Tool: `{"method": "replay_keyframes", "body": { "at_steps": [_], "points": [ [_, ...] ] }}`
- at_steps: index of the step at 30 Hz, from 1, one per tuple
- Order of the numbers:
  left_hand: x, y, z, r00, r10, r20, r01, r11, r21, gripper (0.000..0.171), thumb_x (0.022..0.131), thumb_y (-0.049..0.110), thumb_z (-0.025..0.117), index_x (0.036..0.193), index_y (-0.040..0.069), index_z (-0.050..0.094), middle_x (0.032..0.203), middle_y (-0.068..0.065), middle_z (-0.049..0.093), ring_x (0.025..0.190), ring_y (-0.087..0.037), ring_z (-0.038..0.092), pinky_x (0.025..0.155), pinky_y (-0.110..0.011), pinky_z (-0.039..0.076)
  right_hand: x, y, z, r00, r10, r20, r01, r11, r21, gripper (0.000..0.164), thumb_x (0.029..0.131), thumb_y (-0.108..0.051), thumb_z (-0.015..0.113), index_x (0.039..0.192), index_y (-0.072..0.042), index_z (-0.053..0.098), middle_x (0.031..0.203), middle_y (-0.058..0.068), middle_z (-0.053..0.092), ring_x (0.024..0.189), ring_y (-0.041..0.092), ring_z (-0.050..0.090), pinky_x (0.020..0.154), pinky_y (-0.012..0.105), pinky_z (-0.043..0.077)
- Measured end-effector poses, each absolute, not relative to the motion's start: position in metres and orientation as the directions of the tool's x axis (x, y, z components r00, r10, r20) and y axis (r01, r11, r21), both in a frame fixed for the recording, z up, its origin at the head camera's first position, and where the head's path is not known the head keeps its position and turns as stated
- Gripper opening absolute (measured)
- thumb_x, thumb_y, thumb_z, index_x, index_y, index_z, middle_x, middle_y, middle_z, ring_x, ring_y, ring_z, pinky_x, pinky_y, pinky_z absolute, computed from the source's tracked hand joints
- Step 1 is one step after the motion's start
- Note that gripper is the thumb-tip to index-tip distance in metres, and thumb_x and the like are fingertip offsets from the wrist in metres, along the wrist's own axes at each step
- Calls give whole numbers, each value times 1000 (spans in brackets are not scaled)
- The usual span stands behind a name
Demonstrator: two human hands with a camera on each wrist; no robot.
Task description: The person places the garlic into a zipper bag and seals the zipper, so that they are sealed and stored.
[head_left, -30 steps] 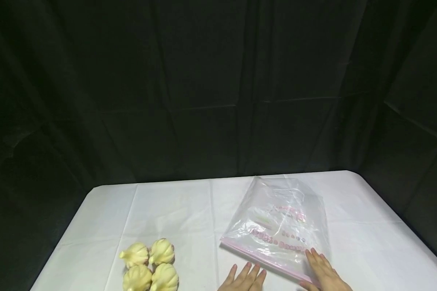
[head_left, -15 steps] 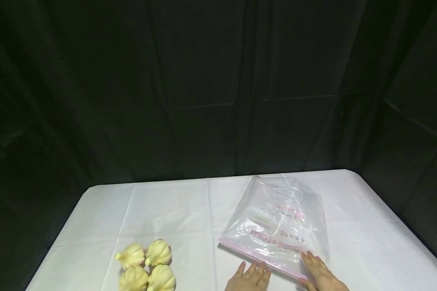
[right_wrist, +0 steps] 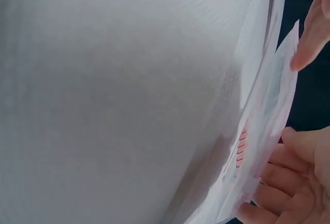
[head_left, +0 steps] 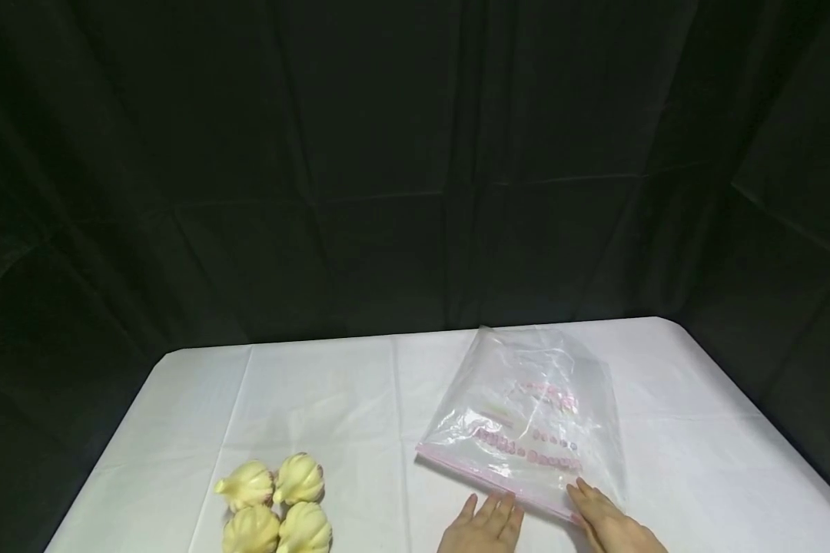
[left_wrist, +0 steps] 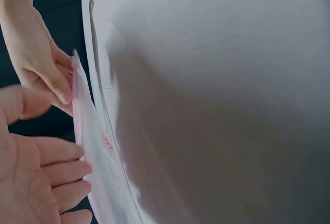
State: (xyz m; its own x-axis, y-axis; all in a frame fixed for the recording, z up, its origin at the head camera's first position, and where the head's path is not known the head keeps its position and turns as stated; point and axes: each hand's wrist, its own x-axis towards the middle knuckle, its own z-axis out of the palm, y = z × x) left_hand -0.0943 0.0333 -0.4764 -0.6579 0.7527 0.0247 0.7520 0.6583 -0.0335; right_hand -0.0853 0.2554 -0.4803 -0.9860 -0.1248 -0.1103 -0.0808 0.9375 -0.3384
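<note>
Clear plastic forms the one bag (head_left: 526, 430), flat on the right half of the white tablecloth (head_left: 332, 415), its pink edge (head_left: 456, 466) slanting toward the person. Two hands are at it: the left hand (head_left: 484, 524) has its fingers straight, tips touching that edge; the right hand (head_left: 612, 526) lays extended fingers over the near right corner, covering it from the head view, its thumb by the edge. Four pale yellow garlic bulbs (head_left: 304, 528) cluster two by two well to the left, and one black curtain (head_left: 387, 153) hangs behind.
</note>
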Motion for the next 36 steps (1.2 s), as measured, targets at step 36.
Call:
{"method": "replay_keyframes", "body": {
  "at_steps": [36],
  "points": [
    [-121,78,-457,-743,669,9,669,743,3,49,103,41,34,137,14,56,144,-1,48,132,-13,44,106,-28,39,-84,243,-461,-997,-77,-12,-69,945,-321,28,95,-10,60,117,7,63,121,30,60,92,42,67,74,50,57]
  ]
}}
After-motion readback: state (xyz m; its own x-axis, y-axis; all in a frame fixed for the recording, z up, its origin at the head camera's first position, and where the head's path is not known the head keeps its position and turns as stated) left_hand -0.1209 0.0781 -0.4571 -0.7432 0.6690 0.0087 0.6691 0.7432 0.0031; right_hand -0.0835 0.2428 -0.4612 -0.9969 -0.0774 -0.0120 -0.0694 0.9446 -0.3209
